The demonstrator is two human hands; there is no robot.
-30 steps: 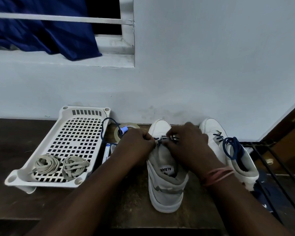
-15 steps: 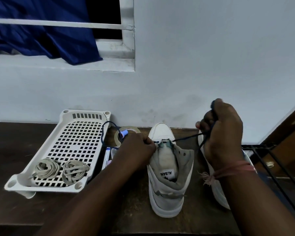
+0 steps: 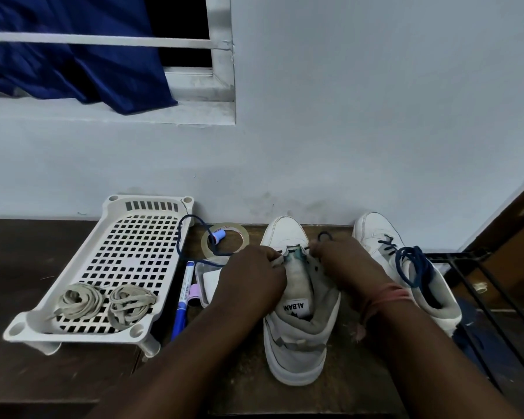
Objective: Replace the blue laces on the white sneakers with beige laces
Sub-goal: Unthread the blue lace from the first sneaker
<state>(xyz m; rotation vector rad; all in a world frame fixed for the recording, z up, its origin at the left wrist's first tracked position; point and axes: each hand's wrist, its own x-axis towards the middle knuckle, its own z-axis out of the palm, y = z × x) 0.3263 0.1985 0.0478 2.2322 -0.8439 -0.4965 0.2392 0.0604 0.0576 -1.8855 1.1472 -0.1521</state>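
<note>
Near sneaker (image 3: pixel 297 337): white, centre-bottom of the frame, toe towards the wall, standing on the dark surface (image 3: pixel 28 297); I see its tongue laid open with most eyelets bare.
Left hand (image 3: pixel 251 279): I read it as curled round the left eyelet flap of the near sneaker, gripping it.
Right hand (image 3: pixel 345 267): fingers bunched at the top right eyelets of the same sneaker, pinching the blue lace (image 3: pixel 324 236), whose small loop stands up just behind the fingertips.
Second sneaker (image 3: pixel 406 273): right of centre, beside the first; its own blue lace (image 3: pixel 412 266) is partly threaded near the toe and heaped loose over the opening.
Beige laces (image 3: pixel 103 300): two coiled bundles, side by side at the near end of the white perforated tray (image 3: pixel 82 334), lower left of the frame.
Loose blue cord (image 3: pixel 191 234): between tray and near sneaker, running across a tape roll (image 3: pixel 224 240).
Marker pen (image 3: pixel 183 297): blue and white, lying just right of the tray.
Blue cloth (image 3: pixel 73 55): draped over the window sill, upper left.
Black rack (image 3: pixel 496 297): far right edge.
</note>
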